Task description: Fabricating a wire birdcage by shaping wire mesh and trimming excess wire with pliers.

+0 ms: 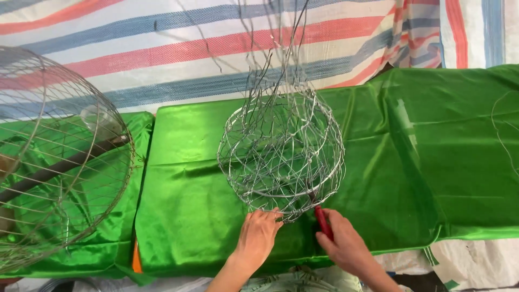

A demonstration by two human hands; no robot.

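The half-woven wire basket (281, 154) sits mid-tabletop on the green cloth (189, 189). My left hand (258, 233) pinches its near rim, and my right hand (346, 243) is clenched on red-handled pliers (323, 220). Loose wire ends (270, 43) could spring up and poke me. The near edge is close, the big wire cage (54, 157) crowds the left, and there's plenty of room to the right.

large wire cage (54, 157) cut off at left edge, red-handled tool (323, 221) mostly hidden, perhaps pliers
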